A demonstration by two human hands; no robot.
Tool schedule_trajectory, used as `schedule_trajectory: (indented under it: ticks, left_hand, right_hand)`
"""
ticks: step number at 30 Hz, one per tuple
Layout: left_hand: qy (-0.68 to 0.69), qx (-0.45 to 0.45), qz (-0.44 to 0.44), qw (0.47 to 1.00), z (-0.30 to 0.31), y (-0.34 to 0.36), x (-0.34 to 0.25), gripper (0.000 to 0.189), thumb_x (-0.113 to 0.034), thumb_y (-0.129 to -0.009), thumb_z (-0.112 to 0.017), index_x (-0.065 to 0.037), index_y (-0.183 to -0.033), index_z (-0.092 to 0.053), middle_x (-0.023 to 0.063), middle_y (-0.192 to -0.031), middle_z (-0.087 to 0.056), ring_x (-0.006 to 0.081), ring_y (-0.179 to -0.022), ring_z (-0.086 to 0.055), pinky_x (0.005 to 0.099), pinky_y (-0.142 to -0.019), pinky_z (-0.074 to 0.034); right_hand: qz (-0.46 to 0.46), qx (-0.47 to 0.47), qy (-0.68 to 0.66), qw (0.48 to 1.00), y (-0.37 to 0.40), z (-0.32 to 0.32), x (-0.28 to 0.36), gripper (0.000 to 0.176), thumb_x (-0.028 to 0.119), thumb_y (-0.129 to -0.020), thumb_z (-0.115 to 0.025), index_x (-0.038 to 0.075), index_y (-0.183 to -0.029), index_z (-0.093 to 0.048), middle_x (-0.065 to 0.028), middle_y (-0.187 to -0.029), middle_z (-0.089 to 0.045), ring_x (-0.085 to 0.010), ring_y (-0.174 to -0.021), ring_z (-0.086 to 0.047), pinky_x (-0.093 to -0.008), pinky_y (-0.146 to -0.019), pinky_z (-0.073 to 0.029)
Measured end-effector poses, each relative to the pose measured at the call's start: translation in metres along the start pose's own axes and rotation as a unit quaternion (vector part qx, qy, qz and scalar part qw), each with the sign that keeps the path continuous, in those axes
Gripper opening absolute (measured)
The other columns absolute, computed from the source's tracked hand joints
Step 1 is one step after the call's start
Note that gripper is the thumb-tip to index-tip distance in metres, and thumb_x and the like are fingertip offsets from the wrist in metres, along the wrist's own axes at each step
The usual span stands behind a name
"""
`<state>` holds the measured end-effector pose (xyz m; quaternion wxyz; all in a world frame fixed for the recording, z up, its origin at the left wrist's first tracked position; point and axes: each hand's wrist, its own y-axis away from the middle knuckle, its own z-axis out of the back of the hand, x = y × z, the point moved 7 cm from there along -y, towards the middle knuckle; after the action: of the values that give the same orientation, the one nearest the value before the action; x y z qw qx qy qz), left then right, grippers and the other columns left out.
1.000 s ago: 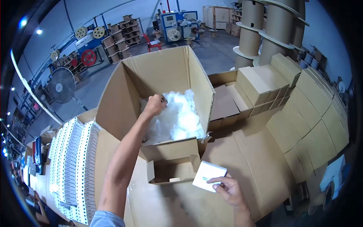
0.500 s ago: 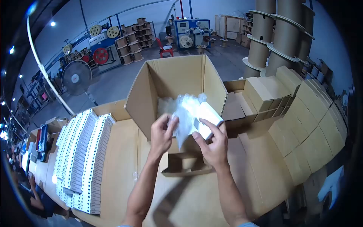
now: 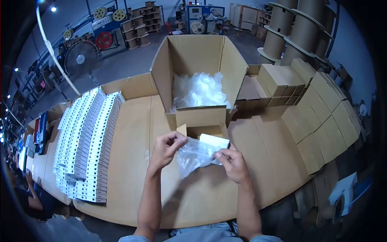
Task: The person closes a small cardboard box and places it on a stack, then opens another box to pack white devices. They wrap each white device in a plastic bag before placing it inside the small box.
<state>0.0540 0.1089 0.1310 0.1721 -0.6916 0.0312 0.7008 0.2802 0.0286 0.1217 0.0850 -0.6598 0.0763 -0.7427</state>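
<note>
The worktop (image 3: 129,133) is cardboard-covered and fills the middle of the view. At 12 o'clock on it stands the carton (image 3: 193,52), flaps up, with a heap of clear plastic (image 3: 199,90) inside. From 1 to 4 o'clock run stacked tan boxes (image 3: 322,117); at 9 o'clock lie long rows of white packs (image 3: 86,137). Just in front of the carton, touching its near wall, sits a small open box (image 3: 203,131).

Both hands are over bare worktop, just on the near side of that small box, and near each other but not touching. The left hand (image 3: 165,149) has thumb and fingers pinched shut on the edge of a clear bag (image 3: 193,155); the right hand (image 3: 231,163), at 3 o'clock from it, grips the near end of a white box (image 3: 213,142), with the bag's other end bunched against it. How far the box sits inside the bag cannot be told.

A second ago the left hand was down in the carton on the plastic, while the right held the white box alone, low at 5 o'clock. Half a second ago both were raised before the carton's mouth with bag and box together. Now they have dropped toward 6 o'clock, the bag stretched level between them; the carton's plastic lies untouched.
</note>
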Motion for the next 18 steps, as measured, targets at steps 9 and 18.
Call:
schedule_trajectory:
  ticks: [9, 18]
  left_hand:
    - [0.008, 0.079, 0.041, 0.996, -0.009, 0.028, 0.012, 0.021, -0.018, -0.096, -0.073, 0.003, -0.091, -0.075, -0.0017, -0.074, -0.066, 0.0041, -0.068, -0.056, 0.0222, -0.060, -0.043]
    - [0.384, -0.006, -0.001, 0.923, -0.009, 0.042, 0.071, 0.044, -0.034, -0.108, -0.048, 0.003, -0.131, -0.057, 0.0104, -0.110, -0.065, 0.0169, -0.101, -0.063, 0.0328, -0.091, -0.052]
  right_hand:
    - [0.028, 0.015, -0.055, 0.998, 0.022, -0.016, 0.008, 0.023, 0.016, -0.087, -0.081, -0.002, -0.100, -0.073, -0.0108, -0.119, -0.056, -0.0188, -0.100, -0.061, -0.0305, -0.082, -0.052]
    - [-0.060, -0.197, -0.030, 0.978, 0.053, -0.033, -0.055, 0.025, 0.017, -0.102, -0.065, -0.007, -0.102, -0.072, -0.0105, -0.107, -0.061, -0.0171, -0.097, -0.061, -0.0300, -0.084, -0.050]
